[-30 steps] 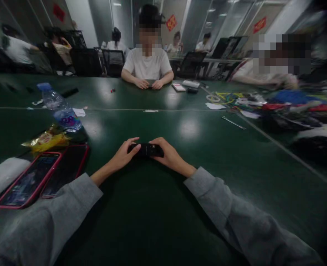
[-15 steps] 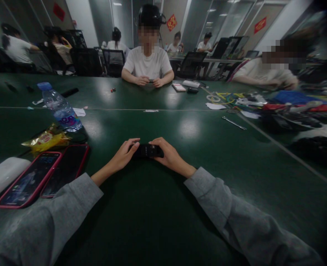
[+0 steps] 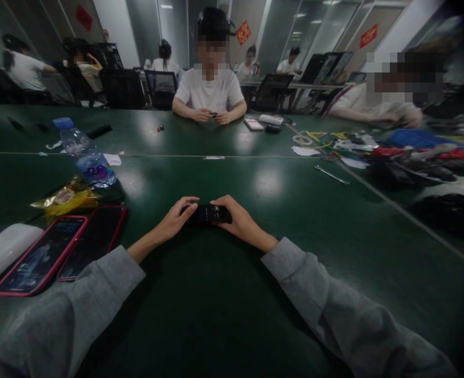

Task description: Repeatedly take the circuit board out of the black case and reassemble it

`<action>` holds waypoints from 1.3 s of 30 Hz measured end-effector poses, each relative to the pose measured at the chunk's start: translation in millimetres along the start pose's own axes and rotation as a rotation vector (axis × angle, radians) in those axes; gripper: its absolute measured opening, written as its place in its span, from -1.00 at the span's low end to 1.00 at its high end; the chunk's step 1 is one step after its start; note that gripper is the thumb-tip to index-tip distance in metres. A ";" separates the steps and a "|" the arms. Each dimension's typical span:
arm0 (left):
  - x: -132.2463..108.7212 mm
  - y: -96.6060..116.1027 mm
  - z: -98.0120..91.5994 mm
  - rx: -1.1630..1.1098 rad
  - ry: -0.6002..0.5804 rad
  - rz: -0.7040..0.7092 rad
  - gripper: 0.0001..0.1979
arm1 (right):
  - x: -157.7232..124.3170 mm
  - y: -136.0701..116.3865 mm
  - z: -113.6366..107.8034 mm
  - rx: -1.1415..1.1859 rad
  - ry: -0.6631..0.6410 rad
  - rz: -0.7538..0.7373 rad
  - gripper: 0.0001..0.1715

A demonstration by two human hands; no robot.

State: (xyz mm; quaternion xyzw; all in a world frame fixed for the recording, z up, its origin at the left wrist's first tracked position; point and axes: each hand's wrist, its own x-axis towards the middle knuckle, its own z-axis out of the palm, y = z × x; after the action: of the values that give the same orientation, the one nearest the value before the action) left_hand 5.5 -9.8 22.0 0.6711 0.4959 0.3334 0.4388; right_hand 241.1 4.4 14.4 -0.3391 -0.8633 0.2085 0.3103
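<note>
A small black device with a lit screen (image 3: pixel 209 213) is held sideways between my two hands, low over the green table (image 3: pixel 216 294). Its screen faces me and shows small white marks too fine to read. At its left end my left hand (image 3: pixel 179 215) is closed, thumb on the near top edge and fingers on the far side. My right hand (image 3: pixel 235 216) grips the right end, with fingers along the top and the thumb beneath. The hands cover both ends of the device.
To my left lie two red-cased phones (image 3: pixel 43 257), a white power bank (image 3: pixel 3 252), a yellow snack packet (image 3: pixel 69 199) and a plastic bottle (image 3: pixel 86 152). A wrench (image 3: pixel 331 175) and tangled cables (image 3: pixel 326 139) lie right. A person (image 3: pixel 210 89) sits opposite, holding a small object.
My hands and the device have hardly moved. My left thumb has shifted very slightly on the device. The person opposite has tilted the small object in their hands.
</note>
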 end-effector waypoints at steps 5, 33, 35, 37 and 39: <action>-0.9 1.6 -0.9 -0.023 -0.015 -0.022 -0.53 | -0.3 -1.4 -0.5 0.005 -0.001 0.015 -0.42; 2.3 -8.4 2.4 0.099 0.053 0.031 -0.51 | 0.5 1.4 1.8 0.063 0.035 0.003 -0.38; 1.4 -7.0 2.1 0.107 0.055 0.030 -0.51 | 0.6 1.5 2.0 0.065 0.034 0.009 -0.38; 0.6 -6.0 1.9 0.114 0.064 0.029 -0.51 | 0.5 2.6 2.4 0.066 0.033 0.014 -0.36; 0.3 -5.6 1.8 0.118 0.067 0.034 -0.51 | 0.4 4.7 3.1 0.067 0.035 0.024 -0.35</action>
State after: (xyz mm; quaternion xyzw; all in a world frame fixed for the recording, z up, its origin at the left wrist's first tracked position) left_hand 5.1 -9.3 16.1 0.6927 0.5176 0.3332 0.3758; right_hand 240.9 7.5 9.6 -0.3423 -0.8462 0.2351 0.3339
